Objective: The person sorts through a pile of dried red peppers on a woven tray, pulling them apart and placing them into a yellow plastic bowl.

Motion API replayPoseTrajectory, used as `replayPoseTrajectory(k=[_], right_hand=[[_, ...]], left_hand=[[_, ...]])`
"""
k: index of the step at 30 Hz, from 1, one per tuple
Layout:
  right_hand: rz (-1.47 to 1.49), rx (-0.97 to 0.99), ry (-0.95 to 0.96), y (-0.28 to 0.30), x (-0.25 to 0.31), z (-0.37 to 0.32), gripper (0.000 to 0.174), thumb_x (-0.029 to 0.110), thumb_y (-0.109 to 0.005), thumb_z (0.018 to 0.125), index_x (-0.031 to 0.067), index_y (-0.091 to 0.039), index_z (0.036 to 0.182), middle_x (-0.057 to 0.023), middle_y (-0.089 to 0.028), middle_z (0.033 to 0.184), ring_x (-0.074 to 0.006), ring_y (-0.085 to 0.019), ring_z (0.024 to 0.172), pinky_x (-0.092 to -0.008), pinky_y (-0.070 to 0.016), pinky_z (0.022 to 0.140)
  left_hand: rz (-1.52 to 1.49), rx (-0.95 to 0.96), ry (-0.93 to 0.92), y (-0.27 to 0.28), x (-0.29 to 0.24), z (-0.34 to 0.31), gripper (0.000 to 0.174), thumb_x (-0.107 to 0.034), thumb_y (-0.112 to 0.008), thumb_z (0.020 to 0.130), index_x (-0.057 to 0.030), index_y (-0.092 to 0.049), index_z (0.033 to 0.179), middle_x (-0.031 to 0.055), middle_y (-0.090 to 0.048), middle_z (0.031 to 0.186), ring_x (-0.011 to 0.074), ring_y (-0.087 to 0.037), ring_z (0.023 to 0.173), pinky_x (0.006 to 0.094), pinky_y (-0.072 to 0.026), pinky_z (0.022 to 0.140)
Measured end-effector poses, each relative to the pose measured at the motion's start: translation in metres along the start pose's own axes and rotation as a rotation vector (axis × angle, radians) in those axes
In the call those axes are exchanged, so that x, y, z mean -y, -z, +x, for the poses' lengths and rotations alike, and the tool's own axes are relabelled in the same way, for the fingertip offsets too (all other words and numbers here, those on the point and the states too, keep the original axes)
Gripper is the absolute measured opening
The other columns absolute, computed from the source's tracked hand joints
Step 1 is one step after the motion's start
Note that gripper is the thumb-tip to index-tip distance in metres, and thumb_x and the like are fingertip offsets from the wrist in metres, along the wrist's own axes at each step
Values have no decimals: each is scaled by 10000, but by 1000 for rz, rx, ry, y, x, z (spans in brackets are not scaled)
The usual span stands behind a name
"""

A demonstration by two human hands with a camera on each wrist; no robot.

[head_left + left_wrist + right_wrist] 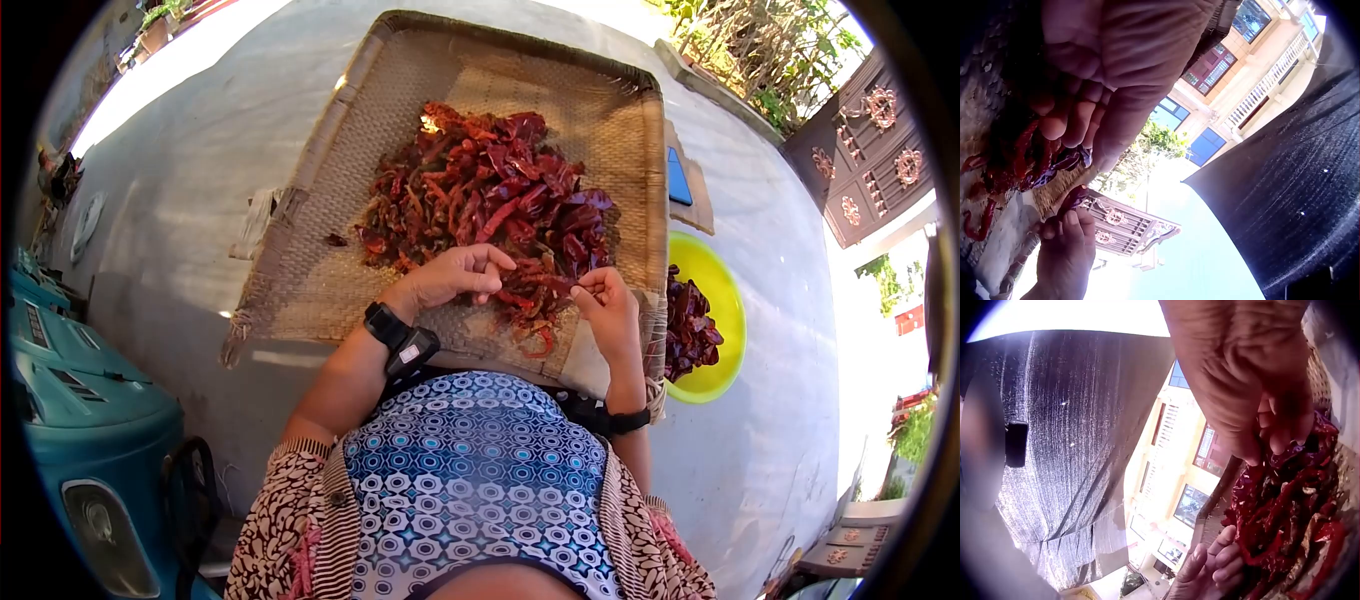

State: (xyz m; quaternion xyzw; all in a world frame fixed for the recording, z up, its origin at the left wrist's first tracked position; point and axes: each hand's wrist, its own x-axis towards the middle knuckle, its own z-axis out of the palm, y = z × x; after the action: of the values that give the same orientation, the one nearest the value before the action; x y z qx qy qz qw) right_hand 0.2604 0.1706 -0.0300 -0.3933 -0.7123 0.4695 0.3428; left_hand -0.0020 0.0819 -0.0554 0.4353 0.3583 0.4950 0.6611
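Dried red peppers (490,190) lie heaped on a woven tray (330,215). The left hand (450,277) hovers over the heap's near edge, its fingers loosely bent with nothing visible between them. Just to its right, the right hand (610,310) is near the tray's right side. In the left wrist view the right hand (1066,253) pinches a dark red pepper (1074,199) between thumb and fingers. The right wrist view shows the left hand (1213,569) beside the peppers (1285,506), thumb and forefinger apart.
A yellow-green basin (722,300) holding dark red peppers stands right of the tray. Beyond the tray's right edge lies a blue flat object (679,178) on cardboard. A teal vehicle (95,400) is at the left. A small red piece (336,240) lies apart on the tray.
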Motion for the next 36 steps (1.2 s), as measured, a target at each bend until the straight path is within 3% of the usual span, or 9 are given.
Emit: replayPoseTrajectory(k=[3,9,14,19,22,25,28,33,36], right_hand=[[-34,51,12,-22,14,5,148,95,-699,836,30,-598,923,-19,-601,766,-89,-556,691,-252,-464,604],[83,223,-42,-43,27,6,126,47,-660,869,34,-558,942,-13,-587,762,-78,-574,654,-237,-448,570],[306,250,-138,-26,19,2,117,38,-651,883,44,-560,956,11,-571,774,-66,-550,682,-221,-443,607],[470,-113,-77,40,9,8,100,145,-625,936,84,-569,993,12,-576,823,-73,-514,680,-219,-438,643],[1209,-316,59,71,-8,12,203,268,-539,996,90,-567,1089,-10,-619,931,-98,-532,740,-263,-456,665],[1046,-350,23,60,-3,11,249,283,-523,1002,75,-564,1133,-12,-621,975,-97,-535,734,-265,-456,664],[456,-62,-78,23,13,15,229,191,-600,952,67,-568,1143,-13,-607,1025,-103,-574,830,-272,-476,700],[-595,-24,529,-45,33,39,345,115,-694,802,90,-605,1135,-66,-623,1061,-258,-577,982,-374,-467,821],[-676,-5,567,-63,25,55,333,129,-705,766,113,-636,1091,-75,-628,1070,-292,-549,1037,-402,-428,890]], left_hand=[[29,12,-13,-2,0,0,294,-182,-676,907,-46,-577,1148,-24,-578,817,65,-558,689,210,-455,642],[-65,-1,49,4,6,1,130,-191,-615,958,-75,-576,1002,-17,-591,824,70,-564,706,223,-448,635],[-26,36,36,3,5,2,181,-200,-596,969,-56,-590,1079,2,-606,844,78,-580,719,216,-464,646],[-31,22,8,7,8,3,222,-197,-589,970,-43,-592,1130,17,-629,884,77,-602,734,217,-491,655],[-36,14,10,4,6,2,203,-193,-578,976,-41,-590,1111,24,-619,873,87,-595,734,220,-479,653],[-34,16,17,5,6,2,186,-197,-573,979,-43,-589,1083,22,-621,867,85,-599,736,222,-479,654],[-29,29,23,6,7,2,176,-208,-571,980,-49,-589,1054,16,-623,860,80,-602,736,221,-477,657],[-12,32,14,8,10,2,172,-218,-573,979,-58,-590,1039,12,-631,865,74,-605,736,217,-471,659],[-25,46,8,9,11,3,167,-214,-576,977,-60,-592,1040,11,-633,868,72,-605,739,216,-469,658]])
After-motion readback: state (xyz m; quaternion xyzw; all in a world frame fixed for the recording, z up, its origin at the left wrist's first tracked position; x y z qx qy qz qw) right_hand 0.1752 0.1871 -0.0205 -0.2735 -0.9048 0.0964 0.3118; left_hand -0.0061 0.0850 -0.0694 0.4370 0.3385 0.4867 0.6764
